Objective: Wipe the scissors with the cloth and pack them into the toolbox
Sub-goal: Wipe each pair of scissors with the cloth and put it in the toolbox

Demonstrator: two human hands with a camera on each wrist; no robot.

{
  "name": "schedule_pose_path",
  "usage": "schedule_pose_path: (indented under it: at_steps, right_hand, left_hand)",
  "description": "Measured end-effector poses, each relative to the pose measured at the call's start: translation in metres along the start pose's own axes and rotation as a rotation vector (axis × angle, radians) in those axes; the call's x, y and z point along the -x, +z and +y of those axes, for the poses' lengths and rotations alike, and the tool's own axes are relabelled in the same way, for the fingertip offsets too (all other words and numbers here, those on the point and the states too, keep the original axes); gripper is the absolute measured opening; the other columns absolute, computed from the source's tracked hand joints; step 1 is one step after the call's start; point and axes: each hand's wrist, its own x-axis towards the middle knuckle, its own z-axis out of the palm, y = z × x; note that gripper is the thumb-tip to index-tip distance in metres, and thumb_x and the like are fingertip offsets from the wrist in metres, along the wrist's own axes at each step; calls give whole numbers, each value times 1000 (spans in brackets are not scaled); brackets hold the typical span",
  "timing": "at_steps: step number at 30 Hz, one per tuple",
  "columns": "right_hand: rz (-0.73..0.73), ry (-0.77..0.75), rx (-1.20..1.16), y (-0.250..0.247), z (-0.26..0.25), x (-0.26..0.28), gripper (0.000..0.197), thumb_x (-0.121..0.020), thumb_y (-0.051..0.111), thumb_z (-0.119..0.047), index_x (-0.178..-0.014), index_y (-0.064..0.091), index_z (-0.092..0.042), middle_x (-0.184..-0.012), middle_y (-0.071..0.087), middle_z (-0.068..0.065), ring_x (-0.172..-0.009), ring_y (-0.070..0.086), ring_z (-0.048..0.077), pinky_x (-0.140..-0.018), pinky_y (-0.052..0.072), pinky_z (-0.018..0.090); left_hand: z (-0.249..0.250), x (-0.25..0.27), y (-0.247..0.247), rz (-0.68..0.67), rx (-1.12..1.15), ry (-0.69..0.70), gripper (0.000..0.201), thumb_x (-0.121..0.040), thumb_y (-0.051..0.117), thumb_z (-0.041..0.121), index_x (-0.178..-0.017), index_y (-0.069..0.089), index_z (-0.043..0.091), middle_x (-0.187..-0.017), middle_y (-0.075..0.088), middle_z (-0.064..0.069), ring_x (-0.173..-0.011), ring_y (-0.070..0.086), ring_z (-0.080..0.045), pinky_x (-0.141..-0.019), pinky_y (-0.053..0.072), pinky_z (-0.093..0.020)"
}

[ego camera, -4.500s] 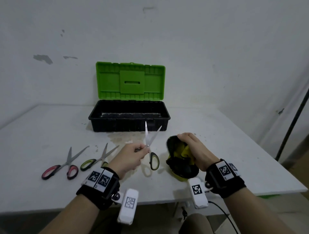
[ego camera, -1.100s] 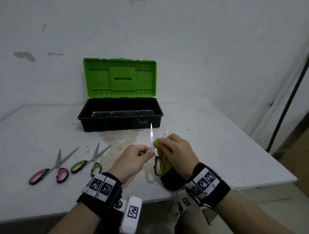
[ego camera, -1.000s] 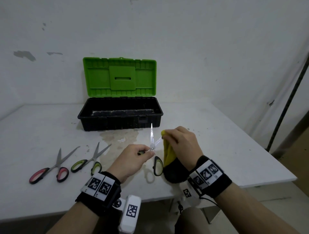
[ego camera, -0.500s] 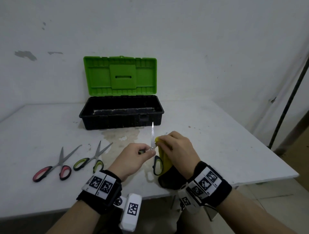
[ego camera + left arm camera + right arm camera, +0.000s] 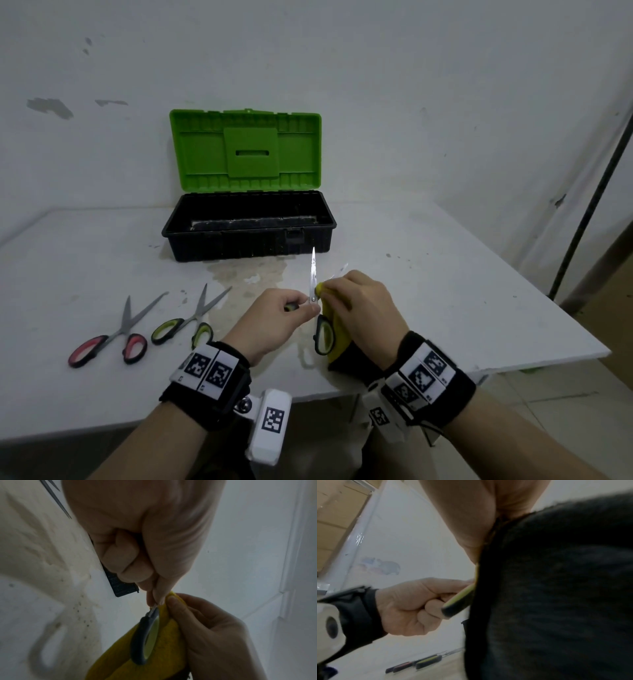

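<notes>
Wiping scissors over the surface (image 5: 445, 274)
Left hand (image 5: 274, 318) is gripping the scissors (image 5: 312, 284) upright; right hand (image 5: 363, 308) is pinching the cloth (image 5: 337, 334) around one blade.

White table (image 5: 445, 291) carries everything. Black plastic toolbox (image 5: 249, 240) with its green lid (image 5: 245, 150) upright sits at the table's back centre, against the wall. Near the front left lie red-handled scissors (image 5: 113, 337), and just right of them green-handled scissors (image 5: 190, 322), both flat, apart from each other. In front of the toolbox, above the table, left hand (image 5: 274, 322) holds a third pair of green-handled scissors (image 5: 313, 284), blade pointing up. Right hand (image 5: 363, 308) is just right of it, pinching a yellow-and-black cloth (image 5: 334, 329) around the other blade.
</notes>
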Motion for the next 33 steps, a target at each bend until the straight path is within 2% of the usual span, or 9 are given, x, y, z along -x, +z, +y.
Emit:
schedule_pose_path:
  at_steps: [4, 7, 10, 14, 17, 23, 27, 30, 33]
  right_hand:
    - [42, 85, 7, -4, 13, -12, 15, -93, 60, -27, -98, 72, -20, -88, 61, -1, -77, 57, 16, -71, 46, 25]
    - [97, 173, 35, -15, 27, -25, 17, -94, 60, -28, -100, 72, -20, -90, 64, 0, -83, 58, 19, -75, 43, 25]
    - [165, 121, 4, -22, 22, -22, 14, -93, 61, -26, -96, 72, -19, -87, 64, -2, -78, 58, 14, -75, 50, 29]
    - [12, 3, -35, -9, -3, -3, 14, -93, 60, -27, -99, 72, -23, -90, 63, -3, -78, 59, 14, -72, 51, 29]
    - [-31, 4, -30, 3, -2, 1, 16, -93, 60, -27, -101, 72, -21, -90, 62, -1, -79, 59, 15, -71, 52, 32]
    - [28, 146, 18, -2, 19, -15, 17, -92, 61, -29, -101, 72, -20, -90, 63, 1, -81, 58, 19, -73, 45, 26]
    - [52, 277, 75, -17, 40, -28, 18, -91, 62, -29, -101, 72, -18, -94, 68, 4, -90, 60, 23, -82, 44, 28]
    - [129, 304, 18, -26, 41, -27, 18, -89, 65, -29, -102, 72, -19, -97, 71, 1, -91, 62, 18, -86, 47, 28]
    - [178, 336, -112, -35, 36, -22, 18, -86, 67, -28, -103, 72, -25, -97, 71, -11, -90, 62, 6, -78, 45, 13]
  left_hand:
    - [-3, 2, -4, -18, -29, 19, 24, -92, 70, 33, -80, 73, 12, -60, 45, 2, -55, 39, -11, -57, 34, -29]
    - [-5, 3, -6, -23, -12, 4, 24, -92, 70, 30, -73, 71, 16, -55, 44, 8, -51, 38, -6, -55, 34, -23]
    - [-6, 2, -3, 2, 27, -35, 24, -93, 69, 29, -71, 70, 18, -52, 45, 11, -48, 39, -2, -55, 35, -20]
    - [-5, -2, 0, 4, 51, -59, 22, -93, 69, 30, -76, 71, 16, -50, 46, 12, -44, 38, -1, -50, 33, -18]
    - [-5, -3, 3, -18, 32, -36, 25, -92, 69, 33, -84, 74, 9, -60, 48, 5, -54, 40, -7, -55, 35, -23]
    - [-11, 0, -4, -38, -27, 15, 19, -90, 71, 33, -76, 74, 21, -58, 47, 6, -55, 41, -10, -59, 36, -32]
    - [-11, 3, -3, -56, -35, -45, 20, -91, 70, 34, -80, 74, 19, -62, 51, 7, -57, 45, -5, -62, 40, -26]
    - [-10, -1, -6, -40, -4, -128, 18, -91, 70, 32, -84, 69, 15, -58, 50, 9, -47, 42, -5, -51, 36, -22]
    - [-9, -3, -11, -31, 110, -195, 12, -94, 66, 19, -88, 63, 9, -52, 45, 8, -40, 37, -7, -42, 29, -21]
